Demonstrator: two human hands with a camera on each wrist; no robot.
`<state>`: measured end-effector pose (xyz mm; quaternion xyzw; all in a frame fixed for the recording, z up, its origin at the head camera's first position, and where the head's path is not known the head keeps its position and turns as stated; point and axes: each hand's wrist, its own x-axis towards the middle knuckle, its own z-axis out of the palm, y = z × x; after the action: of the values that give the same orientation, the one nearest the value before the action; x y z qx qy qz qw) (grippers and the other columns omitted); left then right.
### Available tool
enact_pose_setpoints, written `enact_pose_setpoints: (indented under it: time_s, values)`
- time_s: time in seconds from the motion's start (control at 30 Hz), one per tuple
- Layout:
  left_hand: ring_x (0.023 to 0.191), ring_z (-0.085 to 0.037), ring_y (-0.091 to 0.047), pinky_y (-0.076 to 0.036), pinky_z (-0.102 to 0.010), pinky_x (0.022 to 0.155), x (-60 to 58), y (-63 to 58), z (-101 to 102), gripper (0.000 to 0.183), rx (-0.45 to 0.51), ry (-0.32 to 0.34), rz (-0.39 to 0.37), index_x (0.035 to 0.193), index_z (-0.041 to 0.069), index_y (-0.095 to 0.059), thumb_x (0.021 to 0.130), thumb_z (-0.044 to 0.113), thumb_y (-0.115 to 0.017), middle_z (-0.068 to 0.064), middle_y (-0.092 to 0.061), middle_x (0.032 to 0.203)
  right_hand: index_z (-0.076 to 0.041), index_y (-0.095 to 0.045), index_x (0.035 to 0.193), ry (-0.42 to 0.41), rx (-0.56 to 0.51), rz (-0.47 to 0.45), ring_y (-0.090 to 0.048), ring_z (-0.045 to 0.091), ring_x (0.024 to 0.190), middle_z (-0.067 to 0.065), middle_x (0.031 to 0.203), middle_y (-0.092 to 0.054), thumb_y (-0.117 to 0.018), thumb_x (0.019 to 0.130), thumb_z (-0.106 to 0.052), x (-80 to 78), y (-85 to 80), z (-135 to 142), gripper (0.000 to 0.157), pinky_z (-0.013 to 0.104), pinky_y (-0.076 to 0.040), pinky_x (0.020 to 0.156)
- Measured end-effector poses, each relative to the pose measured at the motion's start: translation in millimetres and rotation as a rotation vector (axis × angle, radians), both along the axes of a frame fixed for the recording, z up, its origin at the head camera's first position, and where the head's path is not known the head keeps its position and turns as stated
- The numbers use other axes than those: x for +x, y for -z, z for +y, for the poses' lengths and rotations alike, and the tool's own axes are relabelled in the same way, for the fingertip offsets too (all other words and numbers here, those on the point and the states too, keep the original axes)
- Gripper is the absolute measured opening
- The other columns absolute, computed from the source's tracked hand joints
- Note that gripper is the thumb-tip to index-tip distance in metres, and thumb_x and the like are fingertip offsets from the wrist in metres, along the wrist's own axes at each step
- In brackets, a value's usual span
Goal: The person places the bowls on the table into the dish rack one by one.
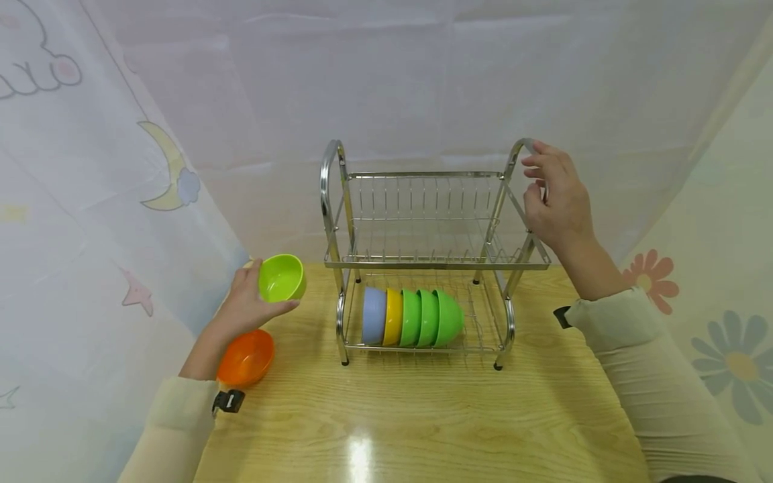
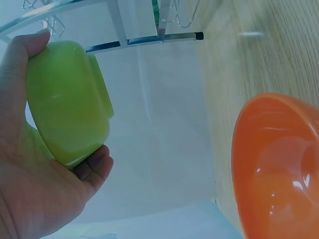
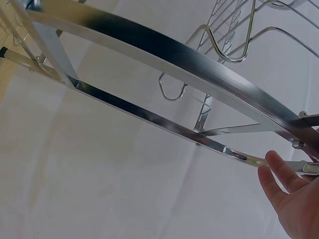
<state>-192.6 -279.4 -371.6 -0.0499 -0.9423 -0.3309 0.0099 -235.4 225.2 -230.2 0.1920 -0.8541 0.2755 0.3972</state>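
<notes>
A lime-green bowl [image 1: 282, 278] is held by my left hand [image 1: 244, 305], with the thumb on one side and fingers on the other. In the left wrist view the bowl [image 2: 70, 102] is seen from its outer side, raised above the table. Beneath that hand sits an orange bowl [image 1: 245, 359]. My right hand [image 1: 558, 198] holds the upper right bend of a chrome two-tier dish rack [image 1: 436, 266], fingers over the tube. On its lower tier, a row of nested bowls lies sideways: blue [image 1: 374, 316], yellow [image 1: 393, 318] and several green ones [image 1: 448, 318].
The rack's upper tier [image 1: 425, 219] has wire slots and no bowls on it. The wooden table [image 1: 423, 422] extends in front of the rack. A pale curtain [image 1: 410, 87] hangs close behind, with printed sheets on both sides.
</notes>
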Motion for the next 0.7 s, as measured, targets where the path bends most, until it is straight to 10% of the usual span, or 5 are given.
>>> enact_pose_setpoints:
  time_s: [0.7]
  values:
    - [0.121,-0.045,-0.046,-0.050,-0.064,0.094,34.0,-20.5,22.4,0.124,0.094,0.029,0.030,0.164,0.008,-0.002,0.080,0.056,-0.081,-0.028,-0.024,0.152,0.004,-0.059,0.127,-0.003,-0.011,-0.015,-0.064,0.035,0.115,0.007,0.152,-0.048,-0.044,0.092,0.004,1.4,-1.5,-0.1,0.038,0.011,-0.041,0.090]
